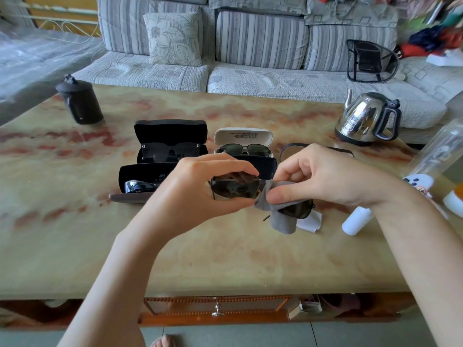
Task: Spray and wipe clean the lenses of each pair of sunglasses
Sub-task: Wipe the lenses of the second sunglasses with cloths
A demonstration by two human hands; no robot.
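Note:
My left hand [200, 189] pinches a pair of dark-lensed sunglasses [234, 187] by its left lens, held above the marble table. My right hand [323, 176] presses a grey cloth [283, 219] against the right lens. Behind them lie open cases: a black one [170, 131] holding dark sunglasses [170, 152], a white one [243, 136] holding green-lensed sunglasses [244, 149], and a black one [147, 172] with mirrored sunglasses [137, 186]. A white spray bottle [357, 220] lies on the table under my right wrist.
A steel kettle [367, 118] stands back right and a dark lidded mug [80, 101] back left. A clear bottle [438, 151] and small containers crowd the right edge. A white paper [310, 222] lies under the cloth. A striped sofa [260, 41] runs behind the table [225, 259].

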